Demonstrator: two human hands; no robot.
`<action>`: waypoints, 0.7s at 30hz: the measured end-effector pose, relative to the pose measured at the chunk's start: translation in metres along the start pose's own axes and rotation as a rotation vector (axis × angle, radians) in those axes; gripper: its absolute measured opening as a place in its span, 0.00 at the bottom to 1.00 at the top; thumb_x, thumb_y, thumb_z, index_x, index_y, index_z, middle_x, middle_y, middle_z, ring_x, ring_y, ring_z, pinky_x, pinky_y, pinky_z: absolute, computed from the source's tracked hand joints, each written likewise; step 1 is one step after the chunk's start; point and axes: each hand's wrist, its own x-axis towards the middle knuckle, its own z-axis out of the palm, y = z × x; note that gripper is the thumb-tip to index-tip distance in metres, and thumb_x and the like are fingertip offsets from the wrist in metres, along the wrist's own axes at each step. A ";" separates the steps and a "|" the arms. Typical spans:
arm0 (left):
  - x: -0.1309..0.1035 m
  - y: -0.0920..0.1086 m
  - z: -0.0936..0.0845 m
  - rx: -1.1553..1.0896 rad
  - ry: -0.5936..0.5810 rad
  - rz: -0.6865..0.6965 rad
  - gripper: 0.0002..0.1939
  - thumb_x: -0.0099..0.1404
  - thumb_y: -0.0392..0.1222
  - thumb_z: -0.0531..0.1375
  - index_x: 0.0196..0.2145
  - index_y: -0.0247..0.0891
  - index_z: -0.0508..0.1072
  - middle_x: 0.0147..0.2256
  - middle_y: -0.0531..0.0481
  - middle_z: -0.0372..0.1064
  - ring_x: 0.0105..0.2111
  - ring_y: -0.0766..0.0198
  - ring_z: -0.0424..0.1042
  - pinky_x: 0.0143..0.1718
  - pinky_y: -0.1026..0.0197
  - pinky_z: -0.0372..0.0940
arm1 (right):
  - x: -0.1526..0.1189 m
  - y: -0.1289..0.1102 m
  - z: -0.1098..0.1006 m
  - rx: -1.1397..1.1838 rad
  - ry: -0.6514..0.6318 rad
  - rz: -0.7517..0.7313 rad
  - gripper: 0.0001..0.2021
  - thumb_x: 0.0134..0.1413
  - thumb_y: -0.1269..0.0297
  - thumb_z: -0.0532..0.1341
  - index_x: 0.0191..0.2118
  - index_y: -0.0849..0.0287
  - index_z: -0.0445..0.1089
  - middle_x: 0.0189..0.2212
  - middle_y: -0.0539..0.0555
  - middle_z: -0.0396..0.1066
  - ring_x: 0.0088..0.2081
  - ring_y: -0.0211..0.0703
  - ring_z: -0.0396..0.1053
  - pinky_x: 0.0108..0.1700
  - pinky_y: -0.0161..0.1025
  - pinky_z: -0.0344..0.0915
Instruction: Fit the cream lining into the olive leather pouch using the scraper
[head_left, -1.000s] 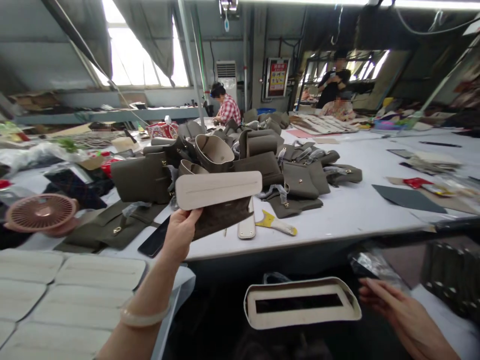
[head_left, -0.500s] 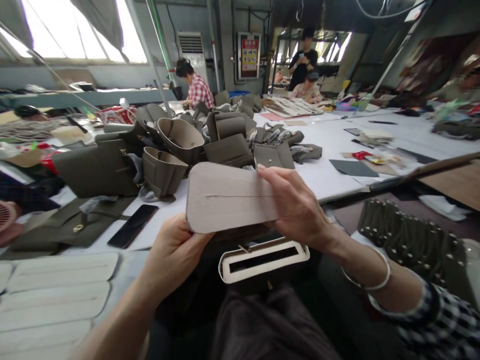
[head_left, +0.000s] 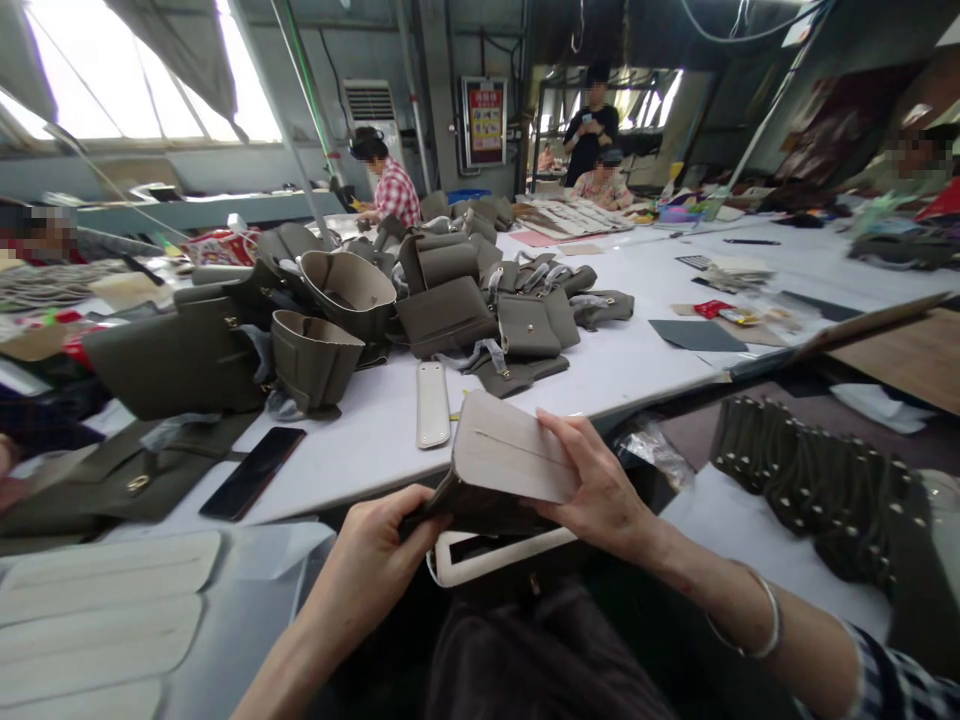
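Both hands hold a beige oblong stiffener panel [head_left: 510, 458] with a dark olive leather piece [head_left: 465, 510] under it, low over my lap. My left hand [head_left: 375, 555] grips the leather's near left end. My right hand [head_left: 600, 490] clasps the panel's right end, thumb on top. Just beneath lies a white-edged frame with a slot [head_left: 487, 555], partly hidden by the hands. A second narrow beige panel [head_left: 433, 403] lies on the white table [head_left: 637, 350] ahead.
Olive bag bodies [head_left: 315, 350] and flaps [head_left: 529, 325] are heaped mid-table. A black phone [head_left: 253, 472] lies at the left. Beige panels [head_left: 97, 590] are stacked lower left. Studded olive straps [head_left: 810, 480] sit at the right. Other people work at the far end.
The panel and leather came down from the raised left hand toward my lap. My right hand rose and took hold of the panel's right end; the view turned left and down.
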 end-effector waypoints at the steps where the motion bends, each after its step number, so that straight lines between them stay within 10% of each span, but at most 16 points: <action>1: 0.000 -0.002 0.004 0.010 -0.005 -0.006 0.09 0.68 0.45 0.57 0.34 0.41 0.75 0.30 0.57 0.73 0.32 0.65 0.71 0.34 0.67 0.61 | -0.003 0.003 0.002 0.002 -0.014 0.014 0.47 0.43 0.65 0.73 0.66 0.50 0.49 0.55 0.57 0.59 0.56 0.54 0.60 0.59 0.51 0.62; 14: -0.002 -0.058 0.087 0.175 0.116 0.001 0.09 0.60 0.33 0.60 0.34 0.43 0.79 0.40 0.46 0.72 0.47 0.52 0.66 0.48 0.53 0.64 | -0.029 0.032 0.005 -0.195 -0.324 -0.018 0.39 0.51 0.69 0.66 0.66 0.50 0.50 0.53 0.58 0.62 0.52 0.53 0.63 0.55 0.51 0.62; 21: -0.002 -0.068 0.097 0.253 0.160 -0.042 0.09 0.56 0.36 0.66 0.36 0.45 0.81 0.60 0.43 0.58 0.62 0.44 0.54 0.62 0.42 0.54 | -0.014 0.038 0.024 -0.385 -0.443 -0.112 0.46 0.45 0.65 0.70 0.68 0.60 0.47 0.56 0.65 0.61 0.52 0.60 0.62 0.53 0.56 0.62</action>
